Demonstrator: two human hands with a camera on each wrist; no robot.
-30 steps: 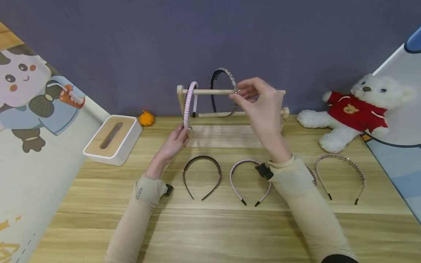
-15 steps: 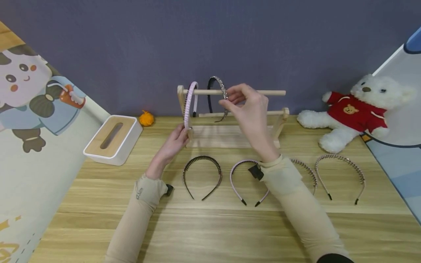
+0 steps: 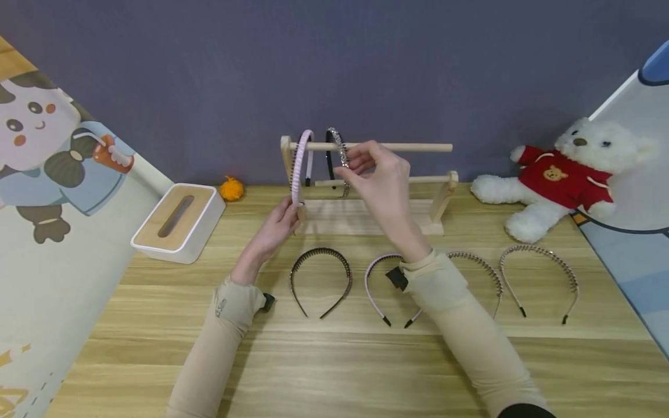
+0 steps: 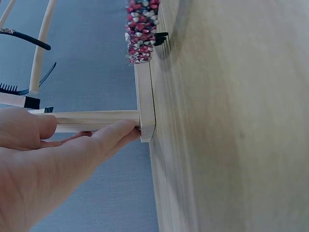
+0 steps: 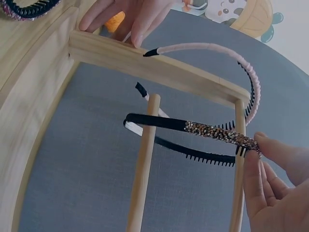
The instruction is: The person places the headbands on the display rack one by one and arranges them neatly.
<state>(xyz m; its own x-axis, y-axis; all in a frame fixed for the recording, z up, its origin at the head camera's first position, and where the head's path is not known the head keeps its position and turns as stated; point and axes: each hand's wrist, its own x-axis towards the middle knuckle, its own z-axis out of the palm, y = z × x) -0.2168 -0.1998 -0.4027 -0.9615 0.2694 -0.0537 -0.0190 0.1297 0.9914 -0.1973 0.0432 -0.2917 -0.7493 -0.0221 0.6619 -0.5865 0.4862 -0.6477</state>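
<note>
A glittery black headband [image 3: 338,150] hangs over the bars of a wooden headband rack [image 3: 371,217]. My right hand [image 3: 380,183] pinches its sequined side between thumb and fingers, as the right wrist view shows. The headband's dark toothed inner side [image 5: 207,158] faces the rack's bar there. To its left a pink ribbed headband [image 3: 300,167] stands over the bars against the rack's left end. Just below that one, my left hand [image 3: 276,227] grips the rack's left upright [image 4: 96,118]; its fingertips are partly hidden behind the wood.
On the table in front of the rack lie a dark headband [image 3: 321,251], a pink headband [image 3: 372,290] partly under my right forearm, and two beaded headbands [image 3: 486,268] to the right. A tissue box [image 3: 204,226], an orange ball [image 3: 232,188] and a teddy bear [image 3: 559,174] stand around.
My right hand has moved left along the rack and slightly down, carrying the glittery headband closer to the pink ribbed one. My left hand stays at the upright.
</note>
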